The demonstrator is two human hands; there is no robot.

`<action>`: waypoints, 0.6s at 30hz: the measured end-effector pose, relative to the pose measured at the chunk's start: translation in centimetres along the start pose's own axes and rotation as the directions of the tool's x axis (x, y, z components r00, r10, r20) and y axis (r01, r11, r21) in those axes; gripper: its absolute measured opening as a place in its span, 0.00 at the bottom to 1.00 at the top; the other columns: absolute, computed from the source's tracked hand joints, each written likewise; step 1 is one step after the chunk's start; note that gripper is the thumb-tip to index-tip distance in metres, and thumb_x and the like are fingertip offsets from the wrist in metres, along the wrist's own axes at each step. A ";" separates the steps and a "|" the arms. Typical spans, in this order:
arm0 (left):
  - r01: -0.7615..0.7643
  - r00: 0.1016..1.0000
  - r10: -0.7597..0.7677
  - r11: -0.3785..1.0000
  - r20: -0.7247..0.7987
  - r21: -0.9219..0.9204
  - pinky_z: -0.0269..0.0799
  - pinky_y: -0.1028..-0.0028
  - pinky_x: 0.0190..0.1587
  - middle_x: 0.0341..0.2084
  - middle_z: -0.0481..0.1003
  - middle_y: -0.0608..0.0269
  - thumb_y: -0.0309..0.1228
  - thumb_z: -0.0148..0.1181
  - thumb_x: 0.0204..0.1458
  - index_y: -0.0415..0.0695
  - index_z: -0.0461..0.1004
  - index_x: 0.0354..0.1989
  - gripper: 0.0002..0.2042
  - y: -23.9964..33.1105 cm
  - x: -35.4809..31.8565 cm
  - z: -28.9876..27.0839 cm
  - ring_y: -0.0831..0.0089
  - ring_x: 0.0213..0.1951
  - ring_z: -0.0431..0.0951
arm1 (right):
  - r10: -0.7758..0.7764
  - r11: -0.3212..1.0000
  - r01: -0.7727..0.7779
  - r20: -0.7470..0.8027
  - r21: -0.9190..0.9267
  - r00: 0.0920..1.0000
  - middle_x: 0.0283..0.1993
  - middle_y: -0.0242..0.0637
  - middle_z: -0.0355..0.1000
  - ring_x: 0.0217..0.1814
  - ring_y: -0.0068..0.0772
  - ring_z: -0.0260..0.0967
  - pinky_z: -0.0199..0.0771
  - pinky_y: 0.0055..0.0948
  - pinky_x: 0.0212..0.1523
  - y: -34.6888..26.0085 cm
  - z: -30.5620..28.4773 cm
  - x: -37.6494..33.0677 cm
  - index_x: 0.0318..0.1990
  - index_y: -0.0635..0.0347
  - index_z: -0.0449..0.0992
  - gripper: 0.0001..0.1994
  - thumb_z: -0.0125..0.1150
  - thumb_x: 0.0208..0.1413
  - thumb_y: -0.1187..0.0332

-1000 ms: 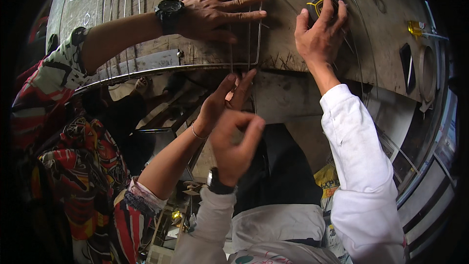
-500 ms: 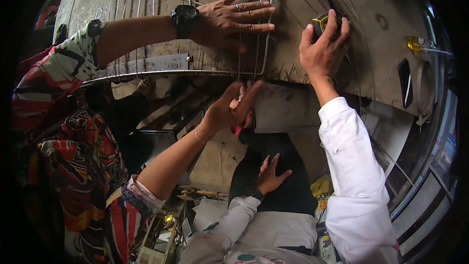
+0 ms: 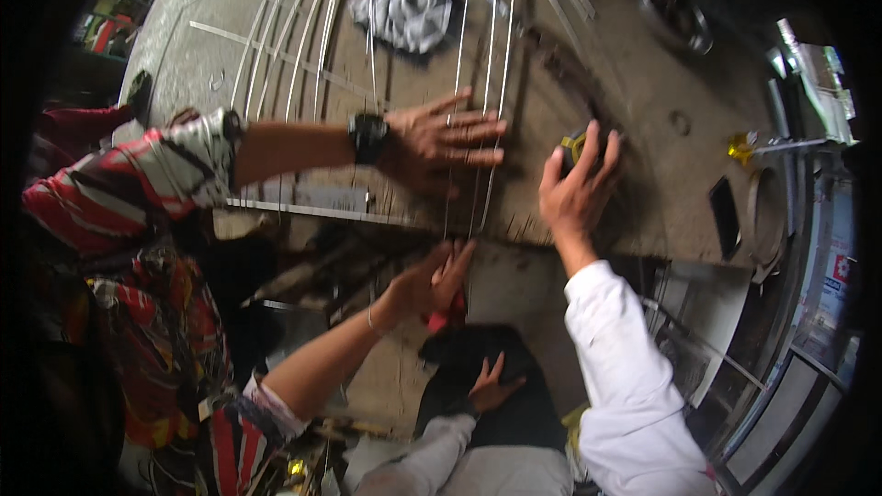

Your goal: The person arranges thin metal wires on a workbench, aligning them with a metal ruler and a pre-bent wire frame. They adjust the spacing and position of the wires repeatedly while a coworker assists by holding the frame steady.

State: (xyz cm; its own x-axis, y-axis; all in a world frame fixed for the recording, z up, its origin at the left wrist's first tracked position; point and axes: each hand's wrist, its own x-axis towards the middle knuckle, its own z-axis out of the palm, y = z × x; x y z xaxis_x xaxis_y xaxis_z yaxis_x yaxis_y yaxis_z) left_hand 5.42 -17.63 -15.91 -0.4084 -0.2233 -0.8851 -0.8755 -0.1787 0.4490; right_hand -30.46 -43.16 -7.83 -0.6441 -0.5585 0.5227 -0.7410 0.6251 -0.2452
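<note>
My right hand [image 3: 577, 188] is on the table, its fingers curled over a black and yellow tape measure [image 3: 571, 149]. My left hand [image 3: 494, 388] rests on my dark-clothed thigh with its fingers spread, holding nothing. Left of the tape measure, a co-worker's hand with a watch [image 3: 432, 142] lies flat across thin metal rods [image 3: 489, 83]. The co-worker's other hand [image 3: 432, 287] is at their near ends by the table edge; whether it grips them I cannot tell.
More thin rods [image 3: 292, 41] and flat strips lie on the wooden table [image 3: 634, 207] at the left. A crumpled grey cloth [image 3: 404, 11] sits at the back. On the right are a yellow-handled screwdriver [image 3: 742, 147], a dark flat piece [image 3: 724, 216] and a metal ring [image 3: 764, 211].
The whole view has tipped upward, bringing the cloth and the rods' far ends into sight. My right hand stays on the tape measure, and my left hand stays on my thigh.
</note>
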 end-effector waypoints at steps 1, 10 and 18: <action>-0.064 0.998 0.064 0.997 0.000 0.040 0.64 0.51 0.72 0.75 0.50 0.23 0.74 0.64 0.47 0.55 0.50 0.82 0.57 -1.9 1.4 1.2 0.32 0.73 0.59 | 0.018 1.000 -0.018 0.005 0.001 1.000 0.76 0.59 0.53 0.73 0.74 0.55 0.62 0.65 0.71 0.7 0.1 0.1 0.76 0.55 0.60 0.35 0.62 0.63 0.59; 0.139 0.974 -0.138 0.990 0.182 0.008 0.57 0.50 0.75 0.76 0.45 0.23 0.81 0.60 0.41 0.58 0.44 0.83 0.64 1.2 1.1 -2.5 0.32 0.76 0.53 | 0.046 0.999 -0.047 0.078 0.011 0.996 0.77 0.58 0.50 0.77 0.73 0.51 0.58 0.66 0.74 -0.2 -0.5 -0.2 0.77 0.55 0.57 0.36 0.61 0.64 0.60; 0.423 0.870 -0.415 0.906 0.266 0.031 0.52 0.47 0.77 0.78 0.28 0.24 0.80 0.71 0.28 0.61 0.21 0.82 0.80 4.7 3.6 0.7 0.28 0.78 0.41 | 0.042 0.999 -0.041 0.037 -0.019 0.998 0.76 0.59 0.51 0.75 0.73 0.51 0.58 0.66 0.74 0.9 0.1 -0.2 0.76 0.54 0.59 0.36 0.62 0.62 0.58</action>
State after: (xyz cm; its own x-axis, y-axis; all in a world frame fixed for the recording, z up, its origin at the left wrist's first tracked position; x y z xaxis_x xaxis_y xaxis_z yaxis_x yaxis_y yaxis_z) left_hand -0.32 -18.64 -17.12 -0.0604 0.1350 -0.9890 -0.9737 -0.2261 0.0286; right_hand -31.04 -42.56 -8.24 -0.6813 -0.5516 0.4812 -0.7101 0.6577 -0.2514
